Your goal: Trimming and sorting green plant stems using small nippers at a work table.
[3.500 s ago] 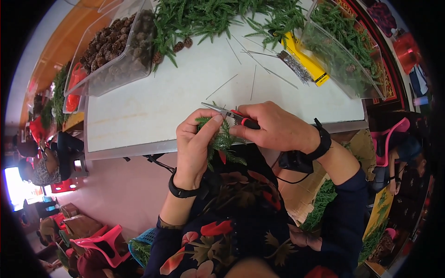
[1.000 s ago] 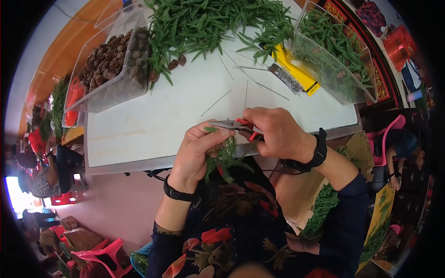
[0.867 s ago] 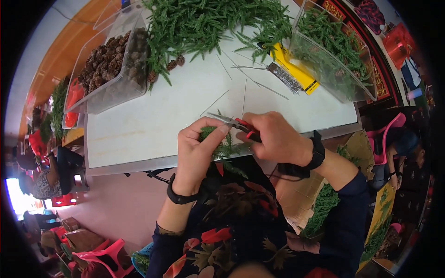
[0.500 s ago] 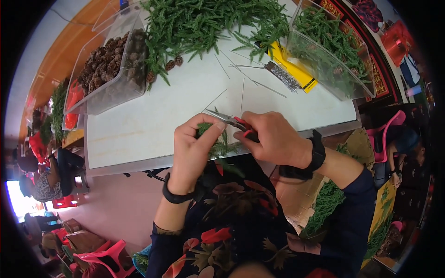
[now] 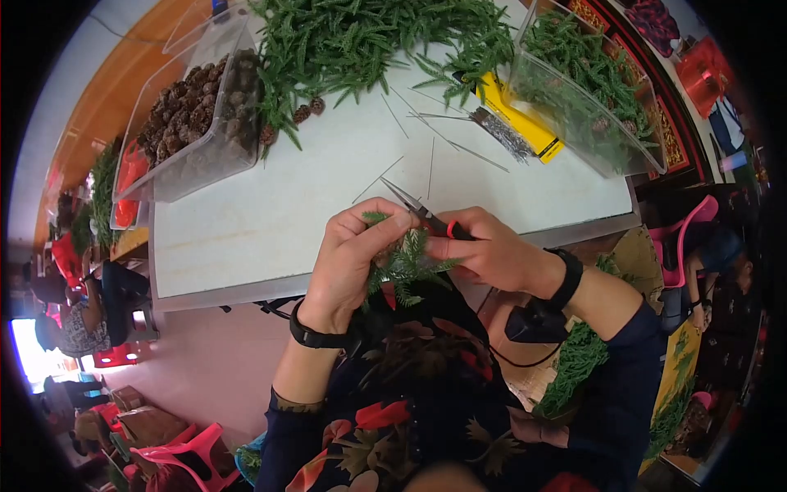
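My left hand [image 5: 347, 254] is closed, thumb against forefinger, on a green artificial pine sprig [image 5: 405, 266] at the table's front edge. Its leafy tips hang below and to the right of the fingers. My right hand [image 5: 502, 252] grips pliers [image 5: 403, 195] with red-and-black handles; their jaws point up and left, past my left fingertips. The right fingers also meet the sprig's right side; whether they pinch it is hidden. Thin metal wires [image 5: 431, 168] lie loose on the white table [image 5: 246, 238] just beyond my hands.
A clear bin of pine cones [image 5: 184, 115] stands at the far left, a bin of green sprigs [image 5: 586, 78] at the far right. Between them is a heap of pine sprigs [image 5: 344, 49]. A yellow packet [image 5: 520, 119] lies beside a wire bundle [image 5: 500, 135]. People sit on both sides.
The pliers have slid back within my right hand and their tips have swung upward. My right hand has moved nearer the sprig, which has turned up between both hands.
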The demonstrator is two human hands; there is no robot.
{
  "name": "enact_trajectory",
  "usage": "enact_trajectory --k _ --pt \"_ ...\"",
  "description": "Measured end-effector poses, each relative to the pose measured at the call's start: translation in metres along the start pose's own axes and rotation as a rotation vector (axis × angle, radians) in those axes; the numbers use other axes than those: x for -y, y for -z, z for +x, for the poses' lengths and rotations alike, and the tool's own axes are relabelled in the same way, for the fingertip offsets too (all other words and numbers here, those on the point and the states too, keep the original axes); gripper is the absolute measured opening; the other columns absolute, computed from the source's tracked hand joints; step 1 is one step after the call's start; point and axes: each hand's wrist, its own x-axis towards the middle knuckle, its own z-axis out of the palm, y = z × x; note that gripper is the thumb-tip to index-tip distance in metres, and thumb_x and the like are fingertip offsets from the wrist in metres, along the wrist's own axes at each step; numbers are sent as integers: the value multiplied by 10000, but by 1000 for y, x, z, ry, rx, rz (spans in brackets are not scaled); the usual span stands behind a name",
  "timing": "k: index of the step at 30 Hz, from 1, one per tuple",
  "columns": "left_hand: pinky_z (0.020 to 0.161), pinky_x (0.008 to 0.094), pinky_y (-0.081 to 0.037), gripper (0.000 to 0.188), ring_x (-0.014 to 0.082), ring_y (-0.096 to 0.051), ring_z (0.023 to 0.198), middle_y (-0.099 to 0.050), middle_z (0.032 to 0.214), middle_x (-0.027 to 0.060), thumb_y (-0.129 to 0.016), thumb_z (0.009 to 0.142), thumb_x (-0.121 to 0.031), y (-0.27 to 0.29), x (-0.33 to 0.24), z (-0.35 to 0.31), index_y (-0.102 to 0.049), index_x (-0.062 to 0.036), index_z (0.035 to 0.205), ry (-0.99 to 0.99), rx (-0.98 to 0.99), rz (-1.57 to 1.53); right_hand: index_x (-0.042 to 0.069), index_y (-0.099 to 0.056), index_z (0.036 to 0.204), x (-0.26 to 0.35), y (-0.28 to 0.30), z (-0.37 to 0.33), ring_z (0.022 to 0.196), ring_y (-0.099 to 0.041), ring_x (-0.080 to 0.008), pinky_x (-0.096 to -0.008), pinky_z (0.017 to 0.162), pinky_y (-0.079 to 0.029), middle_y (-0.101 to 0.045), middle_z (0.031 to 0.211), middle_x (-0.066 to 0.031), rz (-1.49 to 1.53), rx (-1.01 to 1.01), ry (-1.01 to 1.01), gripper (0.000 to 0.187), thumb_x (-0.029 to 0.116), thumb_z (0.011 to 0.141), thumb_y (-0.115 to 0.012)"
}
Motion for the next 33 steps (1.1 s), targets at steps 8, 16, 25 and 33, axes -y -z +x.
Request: enact_trajectory --k 8,16,25,33 --pt "597 172 -393 63 22 -522 675 -646 789 -9 -633 885 -56 -7 7 -1 -660 -4 906 -94 -56 223 9 -568 885 1 27 -4 661 -466 -97 -283 613 -416 -523 696 -38 -450 -70 6 166 160 890 -637" --pt "571 167 -376 77 17 -509 658 -641 785 -13 -623 894 -67 10 14 -6 -659 -5 924 -96 -112 247 23 -554 878 -9 60 -1 643 -437 -72 -260 600 -400 -490 661 -7 385 -22 -390 178 186 922 -612" --pt "559 166 -345 79 10 -473 651 -618 782 -25 -621 898 -71 8 17 -11 -656 -8 931 -108 -173 182 -10 -574 938 17 20 -5 601 -454 -75 -241 572 -411 -548 677 -18 -111 -121 -20 164 137 901 -637" --pt "578 168 -353 60 8 -458 650 -570 733 -56 -633 889 -55 -3 16 -19 -653 2 894 -190 -187 265 -3 -580 955 23 4 16 572 -516 -160 -289 559 -430 -577 686 -105 -180 -141 146 137 99 880 -632"
